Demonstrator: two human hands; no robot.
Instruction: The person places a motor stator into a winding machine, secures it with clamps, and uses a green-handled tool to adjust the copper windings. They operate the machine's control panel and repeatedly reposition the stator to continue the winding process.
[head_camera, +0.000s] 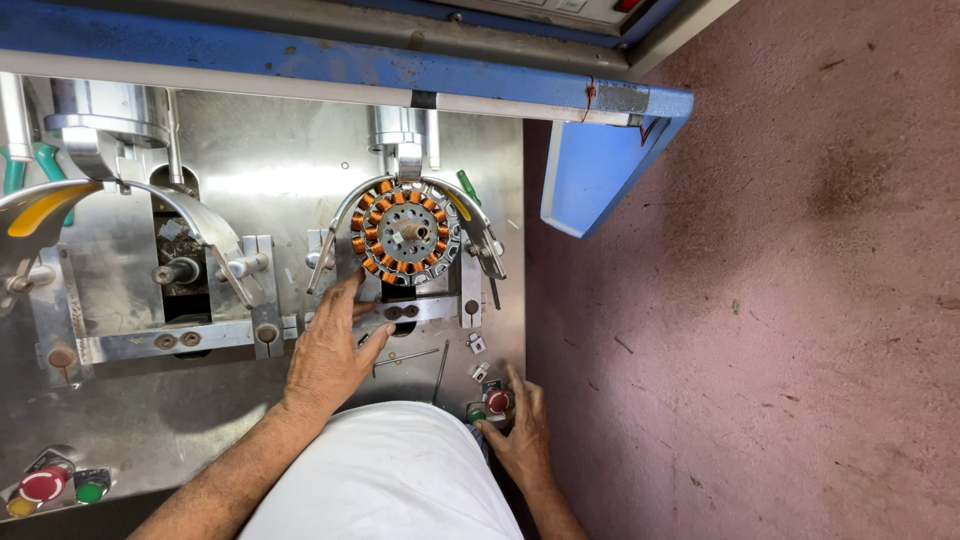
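A steel machine surface (250, 170) fills most of the view, with a blue frame rail (300, 60) along its far edge and a reddish floor (760, 300) off to the right. On the surface sit two winding stations; the left one (175, 265) carries only a bare spindle under a curved steel guide. At the right one, a round stator (405, 232) ringed with copper coils is mounted upright on its spindle, between two curved guide arms. The person's left hand (328, 350) lies flat on the surface just below the stator, its grip loose and open, fingertips touching the bracket under the ring. The right hand (520, 430) rests near the front edge, fingers spread, holding nothing, a fingertip at the small red button (497, 401), beside a green one (478, 415).
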